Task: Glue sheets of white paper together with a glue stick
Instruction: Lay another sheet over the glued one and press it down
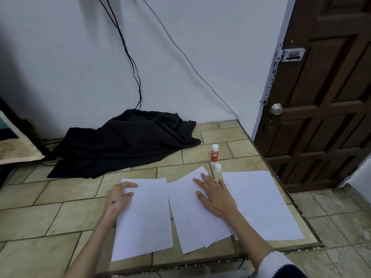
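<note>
Setting: a person sits at a tiled platform [66, 215] set against a white wall [70, 67], with three lots of white paper laid side by side along its near edge.
Left hand: the left hand [118, 194] rests on the upper left corner of the left sheet [143, 219], fingers curled over the paper's edge and thumb on top, pinching that corner.
Right hand: the right hand [214, 194] lies flat, fingers spread and straight, pressing down on the middle stack [192, 217], which is fanned and tilted a little to the right.
Right stack: the right stack [261, 203] lies untouched just beside the right hand, squared up near the platform's right edge.
Glue stick: the glue stick [214, 154] stands upright beyond the papers, red label with a white top, apart from both hands.
Cap: a small white cap [217, 167] stands just in front of the glue stick, close to the top corner of the middle stack.
Background: a black cloth [124, 143] lies heaped against the wall, with dark cables [128, 55] running down to it.
Right side: a dark wooden door [325, 93] with a round knob [275, 108] and a chain latch [292, 55] stands past the platform's edge.
Sleeve: a white ribbed cuff [275, 263] shows on the right forearm at the bottom of the frame.
</note>
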